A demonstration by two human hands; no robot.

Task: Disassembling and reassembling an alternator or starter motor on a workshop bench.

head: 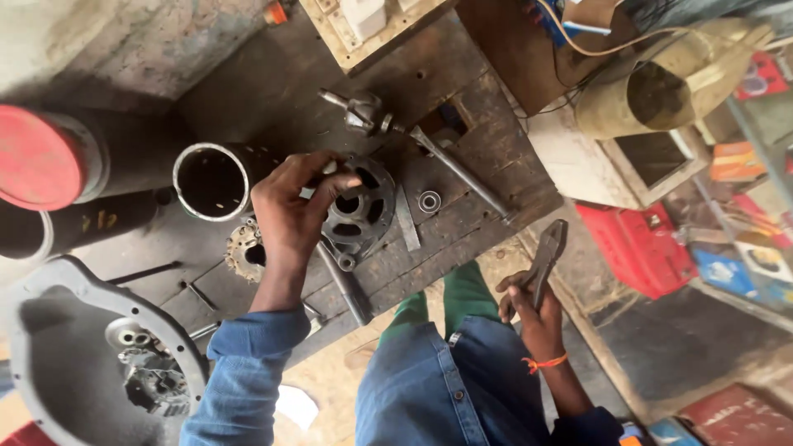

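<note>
Left hand (291, 216) clamped over the rim of one round, slotted metal housing (362, 211), fingers curled across its top, the housing resting near the middle of the dark wooden workbench (487, 157); right hand (529, 310) off the bench, beyond its near edge and above the blue-trousered lap, closed round the handles of one pair of pliers (545, 260), jaws pointing up toward the bench's near edge; one orange band (545, 362) on that wrist. Just right of the housing, one flat metal strip (406, 219) and one small ring-shaped bearing (429, 201), apart from each other; further back, one shaft with a clawed rotor head (363, 114), running on as a long rod (462, 173) toward the right-hand edge. Under the left wrist, one toothed, pale metal disc (245, 250), partly hidden; one dark bar-like tool (347, 285) slanting from beneath the housing to the near edge. Toward the left end, one open black cylinder with a pale rim (211, 182); beside it, one red-capped drum (41, 157). At the lower left, one large grey cast casing (66, 330) with gear parts inside, count unclear. Beyond the right-hand edge, one yellowish funnel-shaped can (669, 91) and one red box (636, 248).
</note>
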